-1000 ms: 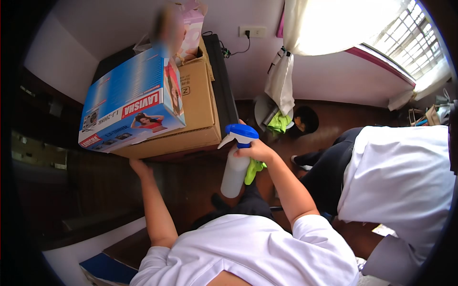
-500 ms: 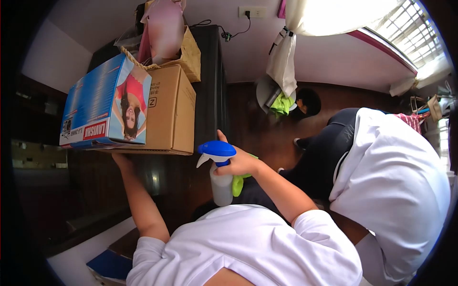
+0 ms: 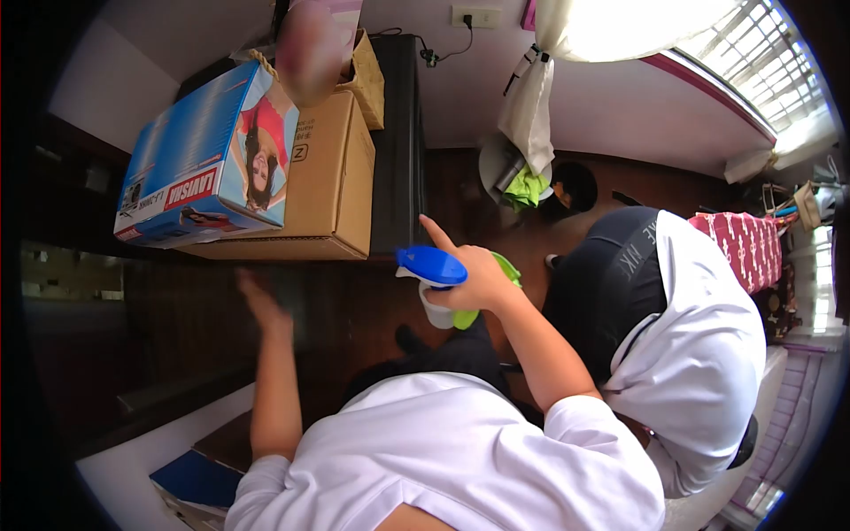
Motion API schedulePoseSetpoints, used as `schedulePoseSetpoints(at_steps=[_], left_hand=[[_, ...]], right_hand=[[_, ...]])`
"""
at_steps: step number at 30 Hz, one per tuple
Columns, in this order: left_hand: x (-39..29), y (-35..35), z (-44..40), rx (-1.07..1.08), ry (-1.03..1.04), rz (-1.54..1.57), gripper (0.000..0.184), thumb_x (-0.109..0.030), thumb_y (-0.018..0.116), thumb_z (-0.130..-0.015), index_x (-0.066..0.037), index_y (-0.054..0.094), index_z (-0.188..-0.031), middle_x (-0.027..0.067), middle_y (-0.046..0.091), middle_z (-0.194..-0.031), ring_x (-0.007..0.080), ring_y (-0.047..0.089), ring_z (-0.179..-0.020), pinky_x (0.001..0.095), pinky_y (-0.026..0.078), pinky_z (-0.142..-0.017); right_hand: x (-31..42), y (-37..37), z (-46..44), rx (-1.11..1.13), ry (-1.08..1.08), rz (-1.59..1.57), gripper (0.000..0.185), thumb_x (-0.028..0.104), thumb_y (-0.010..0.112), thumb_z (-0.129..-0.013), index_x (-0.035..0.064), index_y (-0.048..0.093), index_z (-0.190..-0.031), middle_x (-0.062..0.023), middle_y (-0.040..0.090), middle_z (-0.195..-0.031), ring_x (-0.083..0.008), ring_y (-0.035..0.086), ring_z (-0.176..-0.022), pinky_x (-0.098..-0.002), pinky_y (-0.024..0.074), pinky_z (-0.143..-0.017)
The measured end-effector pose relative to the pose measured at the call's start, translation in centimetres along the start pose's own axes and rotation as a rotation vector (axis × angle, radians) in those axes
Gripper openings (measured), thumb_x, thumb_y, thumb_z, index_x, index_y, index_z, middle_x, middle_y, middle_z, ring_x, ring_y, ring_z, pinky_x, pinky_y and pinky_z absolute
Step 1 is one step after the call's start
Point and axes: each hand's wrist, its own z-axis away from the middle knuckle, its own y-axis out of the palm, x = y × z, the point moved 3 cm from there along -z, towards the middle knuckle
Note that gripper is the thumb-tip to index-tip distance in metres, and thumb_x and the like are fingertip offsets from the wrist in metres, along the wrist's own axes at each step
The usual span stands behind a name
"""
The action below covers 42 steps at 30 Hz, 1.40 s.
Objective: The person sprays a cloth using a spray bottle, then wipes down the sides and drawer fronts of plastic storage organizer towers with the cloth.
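My left hand (image 3: 263, 301) has just come away from the lower edge of the cardboard box (image 3: 332, 177), and it now hangs a little below it, blurred but seemingly open and holding nothing. I take that to mean the box is resting on the black cabinet (image 3: 403, 133) without my support. The blue printed box (image 3: 190, 150) sits tilted against and partly over the cardboard one, with the tan bag (image 3: 370, 84) just behind them. My right hand (image 3: 481, 274) has moved nearer the cabinet's front edge, its index finger stretched out towards it and the others closed round the neck of the spray bottle (image 3: 432, 264). The bottle's blue head faces me more squarely now, so I see little of its body. The green cloth (image 3: 507, 268) is bunched against that same hand; how my fingers hold it I cannot tell. To my right, another person (image 3: 699, 327) bends lower than a moment ago, and more of the red patterned fabric (image 3: 739, 248) shows beyond that white shirt.
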Motion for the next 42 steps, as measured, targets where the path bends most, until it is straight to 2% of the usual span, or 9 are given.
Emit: schedulePoseSetpoints(at_steps=[5,7,10,14,20,23,25,29,42], left_hand=[[-1.3,6.7,14.4,1.312,0.367,-0.495,0.081,-0.017,0.074,-0.073,-0.005,0.027,-0.138,0.0129,0.048,-0.123,0.0248,0.046,-0.119,0.0392,0.036,-0.1],[-3.0,9.4,17.8,1.285,0.629,-0.531,0.107,-0.01,0.078,-0.065,-0.006,0.005,-0.143,0.0147,0.045,-0.124,0.0266,0.045,-0.12,0.041,0.035,-0.101],[-1.5,10.9,18.5,1.11,0.307,-0.213,0.116,-0.011,0.078,-0.065,-0.007,-0.008,-0.142,0.0148,0.043,-0.125,0.0275,0.047,-0.116,0.0402,0.035,-0.1],[-2.4,11.8,18.9,1.135,0.584,-0.505,0.11,-0.012,0.078,-0.064,-0.006,0.001,-0.143,0.0137,0.045,-0.12,0.0267,0.05,-0.11,0.0385,0.039,-0.096],[-1.7,12.4,18.0,0.933,0.295,-0.259,0.092,-0.012,0.074,-0.068,-0.005,0.017,-0.14,0.0124,0.051,-0.11,0.0243,0.056,-0.102,0.0373,0.045,-0.088],[-4.9,13.0,19.2,0.954,-0.033,-0.042,0.081,-0.014,0.071,-0.071,-0.006,0.023,-0.137,0.0119,0.055,-0.104,0.0245,0.06,-0.095,0.038,0.048,-0.083],[-6.2,13.2,19.4,1.035,-0.01,-0.045,0.08,-0.011,0.069,-0.072,-0.006,0.024,-0.137,0.0112,0.057,-0.098,0.0237,0.062,-0.089,0.0374,0.05,-0.079],[-8.7,12.3,20.0,1.066,0.141,-0.11,0.079,-0.01,0.069,-0.07,-0.005,0.027,-0.137,0.0116,0.048,-0.122,0.0237,0.061,-0.09,0.0379,0.05,-0.079],[-10.8,7.5,18.8,1.028,0.168,-0.228,0.048,-0.016,0.072,-0.067,-0.004,0.054,-0.11,0.0034,0.06,-0.088,0.0128,0.056,-0.08,0.0288,0.045,-0.075]], right_hand=[[4.5,-2.3,2.1,-0.015,-0.152,-0.094,0.063,0.026,0.063,-0.066,0.0151,0.047,-0.126,-0.0138,0.064,-0.069,-0.0329,0.062,-0.067,-0.0401,0.0486,-0.061],[5.8,-2.0,2.0,-0.022,-0.202,-0.187,0.056,0.026,0.067,-0.064,0.0158,0.056,-0.118,-0.0127,0.065,-0.074,-0.0319,0.063,-0.069,-0.0383,0.0499,-0.065],[5.0,-1.4,1.7,-0.031,-0.071,-0.318,0.038,0.026,0.071,-0.067,0.0105,0.063,-0.1,-0.0136,0.064,-0.078,-0.033,0.061,-0.068,-0.036,0.05,-0.065],[4.8,-1.2,1.7,-0.098,-0.233,-0.264,0.041,0.036,0.073,-0.067,0.007,0.059,-0.093,-0.0134,0.066,-0.079,-0.0324,0.062,-0.07,-0.0386,0.0493,-0.064],[2.6,-7.2,0.5,0.185,-0.283,-0.543,0.062,0.036,0.08,-0.062,0.0004,0.059,-0.108,-0.0116,0.063,-0.097,-0.0206,0.061,-0.08,-0.0316,0.0499,-0.07],[-2.2,-10.0,-2.3,-0.5,-0.11,-1.462,0.035,0.036,0.051,-0.09,0.0034,0.059,-0.102,-0.0082,0.063,-0.09,-0.0179,0.064,-0.076,-0.0301,0.0528,-0.065],[-1.7,-11.1,-3.5,-0.28,-0.303,-1.768,0.063,0.056,0.043,-0.09,-0.0003,0.05,-0.119,-0.0139,0.06,-0.11,-0.0246,0.06,-0.098,-0.038,0.0504,-0.085],[2.6,-8.5,-4.1,-0.198,-0.162,-1.572,0.035,0.016,0.05,-0.092,-0.0019,0.047,-0.121,-0.0137,0.059,-0.112,-0.0272,0.058,-0.103,-0.0398,0.0492,-0.087],[9.3,-2.7,-2.8,0.122,-0.313,-1.69,0.039,0.02,0.044,-0.094,-0.0017,0.04,-0.126,-0.0162,0.053,-0.12,-0.0283,0.057,-0.106,-0.0402,0.0464,-0.09]])
